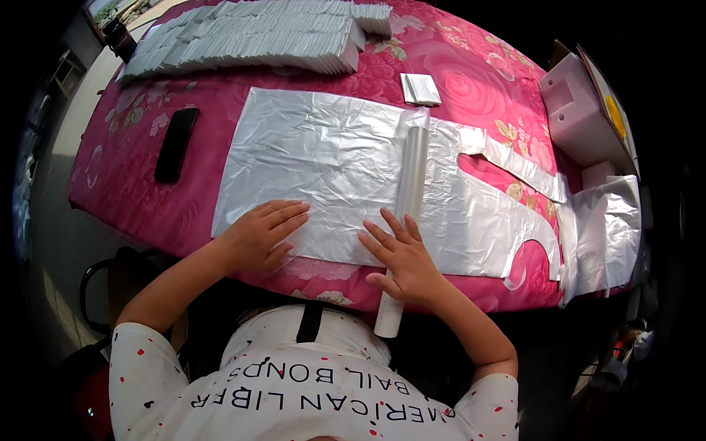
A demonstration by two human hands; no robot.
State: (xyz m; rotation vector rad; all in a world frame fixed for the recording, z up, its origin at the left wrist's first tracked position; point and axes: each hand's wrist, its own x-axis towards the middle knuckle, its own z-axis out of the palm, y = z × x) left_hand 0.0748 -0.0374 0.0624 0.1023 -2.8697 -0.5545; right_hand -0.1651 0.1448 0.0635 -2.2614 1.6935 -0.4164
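Silvery bag (316, 162) is lying flat mid-frame, seemingly awaiting folding, left hand (266, 234) splayed over it, right hand (403, 259) splayed over a pale tube (412, 176), while finished-looking packets (250, 38) are filling the upper left.

A pink cloth with roses and pale leaves covers the worktop (110, 184), whose edges bow in the wide view. On the left, a grey floor (59, 220) brightens into a sunlit strip near the top. Beyond it, 1 bright patch of outdoor ground shows stones (134, 13) and some green. A curved black frame (86, 298), perhaps a chair's, stands at lower left. Deep shadow fills the right side.
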